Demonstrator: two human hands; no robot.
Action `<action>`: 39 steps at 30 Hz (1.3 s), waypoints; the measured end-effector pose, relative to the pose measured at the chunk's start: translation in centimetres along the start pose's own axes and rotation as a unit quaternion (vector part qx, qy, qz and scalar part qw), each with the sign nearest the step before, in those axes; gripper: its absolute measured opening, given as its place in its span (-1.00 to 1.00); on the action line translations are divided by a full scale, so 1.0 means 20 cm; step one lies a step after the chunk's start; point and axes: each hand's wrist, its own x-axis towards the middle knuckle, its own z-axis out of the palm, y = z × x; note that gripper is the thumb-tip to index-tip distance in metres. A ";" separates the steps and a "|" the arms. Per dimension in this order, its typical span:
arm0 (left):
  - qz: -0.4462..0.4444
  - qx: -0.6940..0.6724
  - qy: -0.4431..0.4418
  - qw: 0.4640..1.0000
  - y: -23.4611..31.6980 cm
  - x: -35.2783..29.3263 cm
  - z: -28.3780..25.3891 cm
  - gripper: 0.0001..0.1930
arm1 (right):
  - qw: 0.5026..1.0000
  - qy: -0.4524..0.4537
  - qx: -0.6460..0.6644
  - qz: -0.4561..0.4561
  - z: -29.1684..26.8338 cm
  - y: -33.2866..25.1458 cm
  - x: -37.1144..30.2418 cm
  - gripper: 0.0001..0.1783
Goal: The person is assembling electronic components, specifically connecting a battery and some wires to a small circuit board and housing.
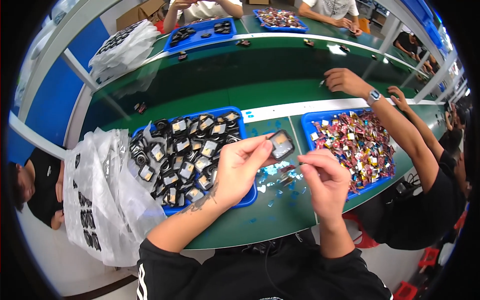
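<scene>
My left hand (240, 170) holds a small square black part with a shiny face (281, 144) between thumb and fingertips, above the green table (260, 220). My right hand (324, 177) is just right of it, its fingers pinched together close to the part; whether something thin is in them I cannot tell. Under my left hand stands a blue tray (248, 199) filled with several like black square parts (185, 155). Small bluish film scraps (272, 172) lie on the table between my hands.
A second blue tray (312, 120) of colourful shiny pieces (357, 145) sits to the right, where a neighbouring person's arm with a wristwatch (374, 96) reaches across. White plastic bags (105, 190) hang at the left. Other people and trays are across the conveyor.
</scene>
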 end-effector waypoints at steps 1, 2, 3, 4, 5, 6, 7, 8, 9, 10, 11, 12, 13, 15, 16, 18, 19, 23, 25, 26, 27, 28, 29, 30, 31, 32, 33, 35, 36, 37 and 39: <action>-0.001 0.003 0.006 1.000 0.02 -0.01 -0.01 -0.65 | 1.000 -0.016 -0.019 0.018 0.00 -0.03 0.01 -0.80; -0.027 0.016 -0.020 0.999 0.03 -0.01 0.00 -0.65 | 0.998 -0.035 -0.047 0.005 0.00 -0.05 0.02 -0.79; -0.053 0.029 -0.047 0.997 0.04 -0.02 0.01 -0.64 | 0.996 -0.054 -0.077 -0.009 0.02 -0.07 0.04 -0.79; -0.052 0.046 -0.044 0.997 0.02 -0.03 0.01 -0.64 | 0.996 -0.052 -0.077 -0.005 0.03 -0.07 0.05 -0.79; -0.055 0.046 -0.045 0.996 0.02 -0.03 0.01 -0.64 | 0.992 -0.043 -0.117 -0.026 0.05 -0.08 0.06 -0.79; -0.038 0.048 -0.054 0.997 0.01 -0.03 0.01 -0.65 | 0.986 -0.035 -0.158 -0.046 0.05 -0.08 0.06 -0.80; -0.021 0.049 -0.064 0.997 0.01 -0.03 0.01 -0.65 | 0.986 -0.033 -0.158 -0.043 0.06 -0.09 0.06 -0.80; -0.017 0.050 -0.074 0.996 0.01 -0.03 0.01 -0.64 | 0.986 -0.029 -0.162 -0.026 0.06 -0.10 0.06 -0.81; -0.020 0.051 -0.075 0.996 0.02 -0.04 0.01 -0.64 | 0.986 -0.025 -0.166 -0.009 0.07 -0.10 0.05 -0.82; -0.023 0.057 -0.087 0.994 0.03 -0.04 0.01 -0.63 | 0.986 -0.024 -0.165 -0.007 0.06 -0.09 0.05 -0.82; -0.025 0.062 -0.099 0.993 0.04 -0.05 0.01 -0.63 | 0.985 -0.030 -0.169 -0.016 0.06 -0.09 0.05 -0.82; -0.027 0.063 -0.100 0.993 0.03 -0.05 0.01 -0.63 | 0.984 -0.037 -0.173 -0.024 0.05 -0.09 0.05 -0.83; -0.021 0.059 -0.100 0.993 0.03 -0.04 0.00 -0.61 | 0.984 -0.036 -0.173 -0.023 0.05 -0.09 0.05 -0.83; -0.018 0.055 -0.103 0.993 0.02 -0.04 0.01 -0.60 | 0.984 -0.037 -0.172 -0.036 0.05 -0.09 0.06 -0.84; -0.011 0.050 -0.104 0.993 0.01 -0.04 0.01 -0.60 | 0.984 -0.036 -0.172 -0.035 0.05 -0.09 0.06 -0.84; -0.004 0.045 -0.105 0.993 0.01 -0.05 0.01 -0.60 | 0.986 -0.035 -0.162 -0.028 0.05 -0.09 0.07 -0.85; -0.003 0.047 -0.101 0.994 0.00 -0.05 0.02 -0.60 | 0.986 -0.034 -0.162 -0.026 0.05 -0.09 0.06 -0.85; -0.010 0.059 -0.101 0.993 -0.01 -0.05 0.00 -0.59 | 0.988 -0.029 -0.152 -0.008 0.05 -0.09 0.06 -0.87; -0.014 0.058 -0.101 0.993 -0.02 -0.05 -0.01 -0.59 | 0.987 -0.036 -0.159 -0.005 0.05 -0.09 0.06 -0.87; -0.015 0.055 -0.102 0.993 -0.02 -0.05 0.00 -0.59 | 0.986 -0.039 -0.163 -0.005 0.04 -0.09 0.06 -0.87; -0.017 0.056 -0.104 0.993 -0.02 -0.05 0.00 -0.59 | 0.985 -0.042 -0.166 -0.005 0.04 -0.10 0.06 -0.87; -0.014 0.061 -0.100 0.993 -0.02 -0.05 0.00 -0.60 | 0.985 -0.040 -0.166 -0.004 0.04 -0.09 0.07 -0.87; -0.012 0.067 -0.096 0.993 -0.01 -0.05 0.01 -0.62 | 0.984 -0.046 -0.173 -0.015 0.04 -0.09 0.07 -0.87; -0.013 0.067 -0.098 0.993 -0.01 -0.06 0.02 -0.62 | 0.982 -0.053 -0.179 -0.026 0.03 -0.09 0.07 -0.87; -0.013 0.072 -0.095 0.993 0.00 -0.06 0.03 -0.62 | 0.982 -0.051 -0.180 -0.025 0.03 -0.09 0.07 -0.87; -0.012 0.077 -0.091 0.993 0.00 -0.06 0.03 -0.62 | 0.982 -0.047 -0.180 -0.024 0.04 -0.10 0.07 -0.88; -0.013 0.077 -0.092 0.993 -0.01 -0.06 0.03 -0.62 | 0.982 -0.044 -0.181 -0.025 0.04 -0.11 0.07 -0.88; -0.011 0.069 -0.093 0.993 -0.02 -0.07 0.04 -0.62 | 0.982 -0.046 -0.184 -0.024 0.04 -0.11 0.07 -0.88; -0.012 0.070 -0.093 0.993 -0.02 -0.07 0.03 -0.62 | 0.981 -0.050 -0.187 -0.025 0.04 -0.11 0.07 -0.87; -0.009 0.071 -0.097 0.993 -0.03 -0.07 0.03 -0.61 | 0.981 -0.049 -0.186 -0.025 0.04 -0.12 0.07 -0.87; -0.009 0.072 -0.104 0.992 -0.02 -0.08 0.03 -0.61 | 0.983 -0.047 -0.180 -0.002 0.03 -0.13 0.07 -0.77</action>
